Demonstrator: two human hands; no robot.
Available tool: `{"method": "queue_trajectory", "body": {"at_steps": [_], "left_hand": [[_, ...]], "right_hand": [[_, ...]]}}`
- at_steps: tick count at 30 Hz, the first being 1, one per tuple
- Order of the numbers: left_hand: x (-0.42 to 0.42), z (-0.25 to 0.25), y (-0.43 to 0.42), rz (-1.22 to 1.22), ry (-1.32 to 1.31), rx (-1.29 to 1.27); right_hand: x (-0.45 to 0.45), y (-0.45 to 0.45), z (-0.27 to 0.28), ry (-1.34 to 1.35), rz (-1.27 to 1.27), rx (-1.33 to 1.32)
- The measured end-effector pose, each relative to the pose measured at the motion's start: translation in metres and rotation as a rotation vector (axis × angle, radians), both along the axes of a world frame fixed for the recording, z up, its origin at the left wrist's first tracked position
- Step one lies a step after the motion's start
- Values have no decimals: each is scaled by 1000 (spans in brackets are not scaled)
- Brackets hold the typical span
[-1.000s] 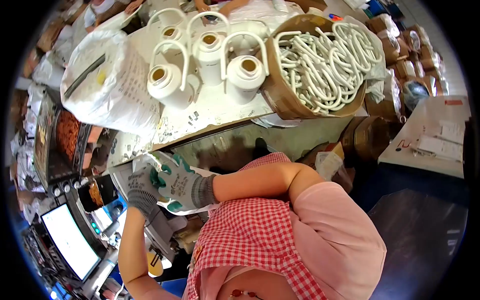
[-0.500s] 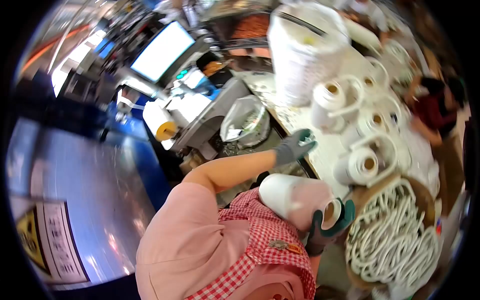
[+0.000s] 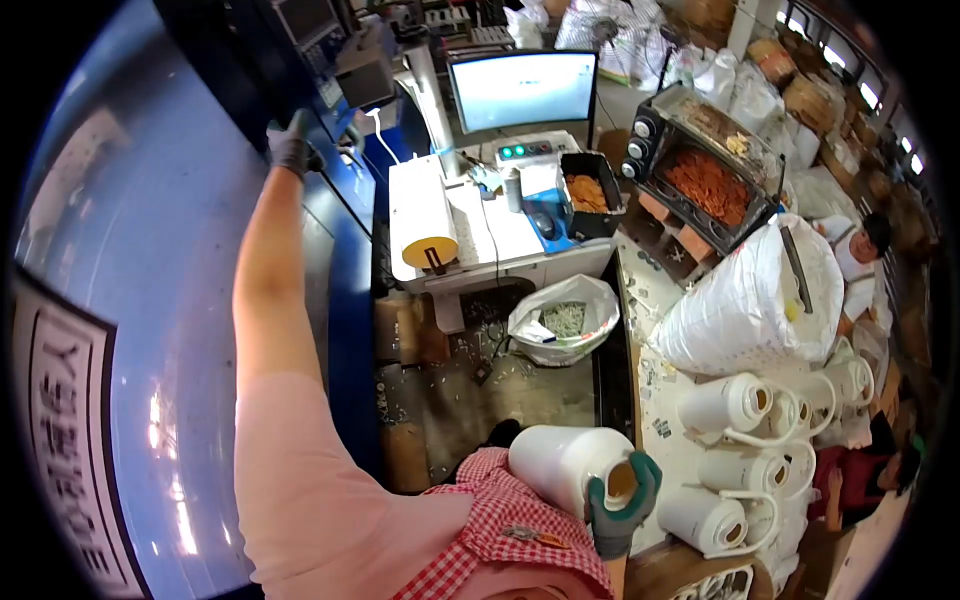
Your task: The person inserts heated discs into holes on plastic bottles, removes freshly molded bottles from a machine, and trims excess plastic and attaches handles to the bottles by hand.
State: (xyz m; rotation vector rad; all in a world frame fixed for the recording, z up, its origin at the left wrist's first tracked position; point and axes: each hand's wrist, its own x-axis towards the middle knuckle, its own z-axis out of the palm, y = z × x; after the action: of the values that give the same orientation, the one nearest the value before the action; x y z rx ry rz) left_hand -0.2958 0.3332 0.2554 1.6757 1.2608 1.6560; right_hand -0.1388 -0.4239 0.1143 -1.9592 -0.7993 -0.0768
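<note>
My right hand [image 3: 622,505], in a grey and green glove, grips a white plastic bottle [image 3: 560,455] by its open neck. The bottle lies tilted against my checked apron, its mouth toward the right. My left arm reaches far up and forward. At its end my gloved left hand [image 3: 289,148] is closed around the dark handle [image 3: 314,160] at the edge of the blue machine door [image 3: 345,190]; its fingers are partly hidden.
White bottles with handle loops [image 3: 705,515] stand on the white table [image 3: 650,400] at right, beside a large white sack [image 3: 735,300]. Ahead are a lit monitor [image 3: 522,90], a white printer-like device [image 3: 420,215] and a bag of scraps [image 3: 565,345]. Co-workers sit at far right.
My left hand has moved from above the bottle, up and left to the machine door. My view has turned left. The bottle stays in my right hand.
</note>
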Motion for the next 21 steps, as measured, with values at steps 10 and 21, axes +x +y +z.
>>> {"method": "queue_trajectory", "body": {"at_steps": [10,21], "left_hand": [[-4,-19,6,97,136,-106],[254,-150,-673,-1685,603,-65]], "right_hand": [[-2,32,14,-88,-16,-14],[-50,-106,-10,-67,-452,60]]}}
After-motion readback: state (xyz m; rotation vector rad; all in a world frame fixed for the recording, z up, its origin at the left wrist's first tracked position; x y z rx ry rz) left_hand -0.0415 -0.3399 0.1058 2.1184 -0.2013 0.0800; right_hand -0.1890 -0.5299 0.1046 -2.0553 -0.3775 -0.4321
